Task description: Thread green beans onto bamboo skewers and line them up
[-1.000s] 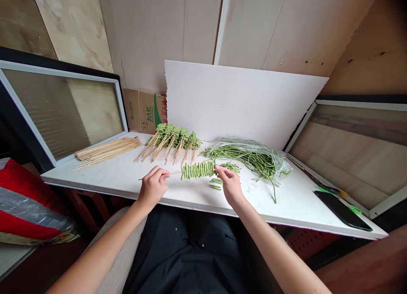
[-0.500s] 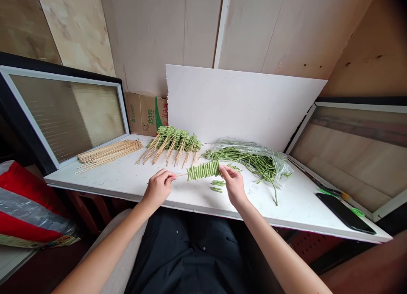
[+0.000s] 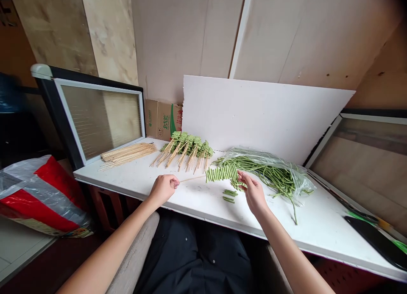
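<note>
My left hand (image 3: 164, 188) is closed in a pinch on the bare end of a thin wooden skewer (image 3: 192, 178). Short green bean pieces (image 3: 221, 173) are threaded crosswise in a row along its other part, held level above the table. My right hand (image 3: 253, 191) is by the far end of this row, fingers apart, with fingertips beside the last piece; whether they touch it I cannot tell. Below lie a few loose cut bean pieces (image 3: 229, 193), and more cut pieces (image 3: 235, 184) are partly hidden behind my right hand.
Finished bean skewers (image 3: 190, 145) are piled at the back of the white table (image 3: 143, 175). Left of them lie bare skewers (image 3: 129, 154). Long green beans (image 3: 280, 175) spill from a clear plastic bag (image 3: 300, 179). A black phone (image 3: 375, 239) lies far right; a cardboard box (image 3: 163, 118) stands behind.
The view has turned left. More bare skewer shows between my left hand and the bean pieces. My right hand's fingers have spread from their pinch at the row's end.
</note>
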### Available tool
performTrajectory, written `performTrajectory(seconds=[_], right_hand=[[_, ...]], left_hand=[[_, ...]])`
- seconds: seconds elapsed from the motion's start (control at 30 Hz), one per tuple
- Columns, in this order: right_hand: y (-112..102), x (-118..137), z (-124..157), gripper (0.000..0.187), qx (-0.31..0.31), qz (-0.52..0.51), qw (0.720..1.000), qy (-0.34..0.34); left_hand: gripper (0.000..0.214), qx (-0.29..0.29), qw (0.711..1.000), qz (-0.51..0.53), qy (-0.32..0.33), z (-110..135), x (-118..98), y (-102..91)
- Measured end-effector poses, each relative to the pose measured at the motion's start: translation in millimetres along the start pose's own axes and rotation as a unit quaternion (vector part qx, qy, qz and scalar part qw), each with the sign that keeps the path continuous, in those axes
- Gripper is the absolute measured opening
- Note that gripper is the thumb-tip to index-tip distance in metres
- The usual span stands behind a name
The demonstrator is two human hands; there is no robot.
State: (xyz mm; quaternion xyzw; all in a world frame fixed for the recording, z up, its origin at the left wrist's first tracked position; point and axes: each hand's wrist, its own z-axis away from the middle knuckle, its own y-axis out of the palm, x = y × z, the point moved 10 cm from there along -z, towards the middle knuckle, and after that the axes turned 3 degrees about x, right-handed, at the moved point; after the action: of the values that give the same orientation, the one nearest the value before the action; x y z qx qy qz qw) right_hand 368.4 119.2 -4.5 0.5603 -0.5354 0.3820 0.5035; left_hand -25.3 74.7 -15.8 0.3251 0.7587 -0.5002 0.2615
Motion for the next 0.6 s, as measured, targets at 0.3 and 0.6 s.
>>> performTrajectory(seconds=[0.3,0.6], right_hand=[[-12,-19,-11,0.052,-0.009,0.031,0.999,0.027],[-19,-30,-16,0.058,-0.022,0.068,0.997,0.034]], left_hand=[[0.024,-0.163,0.964,0.117,-0.174,-29,83,-111.1],[0.01,-0.176,0.942,0.029,-0.284,-71,158,-149.5]])
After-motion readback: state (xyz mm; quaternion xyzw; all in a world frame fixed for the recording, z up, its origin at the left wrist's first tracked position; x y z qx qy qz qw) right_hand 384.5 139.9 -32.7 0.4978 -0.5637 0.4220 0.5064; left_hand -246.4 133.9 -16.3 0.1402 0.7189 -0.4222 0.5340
